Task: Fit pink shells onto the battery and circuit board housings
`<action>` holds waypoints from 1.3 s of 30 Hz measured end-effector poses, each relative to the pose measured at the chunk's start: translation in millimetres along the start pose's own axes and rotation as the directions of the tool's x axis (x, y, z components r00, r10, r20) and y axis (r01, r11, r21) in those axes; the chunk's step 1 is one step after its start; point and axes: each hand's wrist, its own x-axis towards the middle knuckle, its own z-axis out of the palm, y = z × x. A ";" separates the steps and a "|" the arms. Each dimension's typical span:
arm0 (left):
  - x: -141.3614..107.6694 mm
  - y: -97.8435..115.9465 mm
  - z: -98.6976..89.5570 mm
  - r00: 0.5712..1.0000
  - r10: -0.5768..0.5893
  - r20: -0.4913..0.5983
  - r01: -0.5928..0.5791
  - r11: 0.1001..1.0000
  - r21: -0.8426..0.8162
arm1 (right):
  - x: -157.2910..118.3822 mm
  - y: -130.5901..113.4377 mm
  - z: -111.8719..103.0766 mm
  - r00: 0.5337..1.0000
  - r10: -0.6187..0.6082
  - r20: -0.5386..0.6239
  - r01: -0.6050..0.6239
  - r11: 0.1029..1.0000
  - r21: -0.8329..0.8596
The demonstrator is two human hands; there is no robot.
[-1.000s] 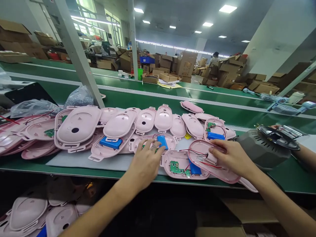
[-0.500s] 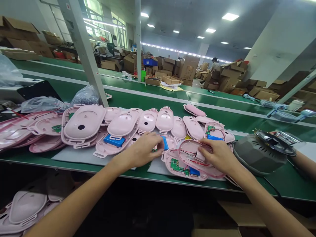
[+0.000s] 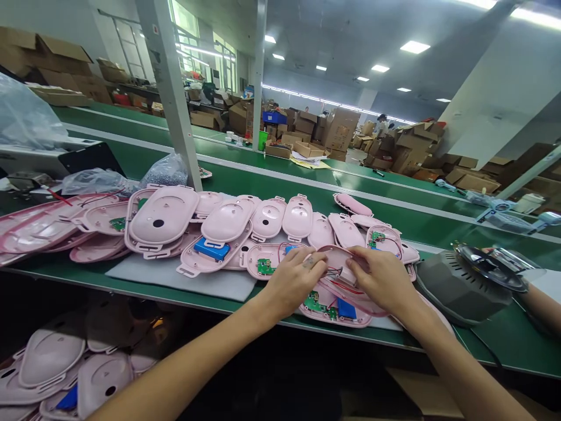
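1. A warehouse hall stacked with cartons; a green worktop [image 3: 131, 280] carries rows of pink shells [image 3: 228, 221].
2. At 6 o'clock, the left hand [image 3: 293, 282] and right hand [image 3: 380, 278] both grasp a pink cover [image 3: 338, 257] with red wires.
3. It sits tilted over the open base [image 3: 328, 309], not yet seated; the board and blue battery remain exposed.

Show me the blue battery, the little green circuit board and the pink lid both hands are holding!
blue battery [image 3: 211, 248], head view, its flat top.
green circuit board [image 3: 265, 266], head view, its middle.
pink lid [image 3: 337, 257], head view, the rim between the hands.
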 end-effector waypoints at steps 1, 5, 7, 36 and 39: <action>1.0 1.2 2.7 0.998 0.059 0.022 -0.061 0.989 0.135 | 0.2 -1.6 -1.0 1.000 0.007 -0.023 -0.007 1.000 -0.014; 3.2 -4.4 4.2 0.989 0.146 0.038 -0.150 0.966 0.208 | 0.7 -5.1 -5.4 0.991 0.064 -0.120 -0.071 0.996 -0.048; 2.7 -7.9 3.5 0.993 0.119 0.004 -0.119 0.993 0.015 | 1.3 -5.8 -6.3 0.984 0.078 -0.162 -0.087 0.995 -0.051; -9.4 -7.9 13.0 0.941 -0.271 0.204 0.332 0.617 -0.714 | 8.2 28.4 -16.9 0.970 -0.003 -0.244 -0.111 0.885 -0.452; -16.5 -9.7 8.8 0.947 -0.262 0.186 0.313 0.626 -0.714 | 8.3 32.0 -16.6 0.973 0.033 -0.229 -0.127 0.903 -0.410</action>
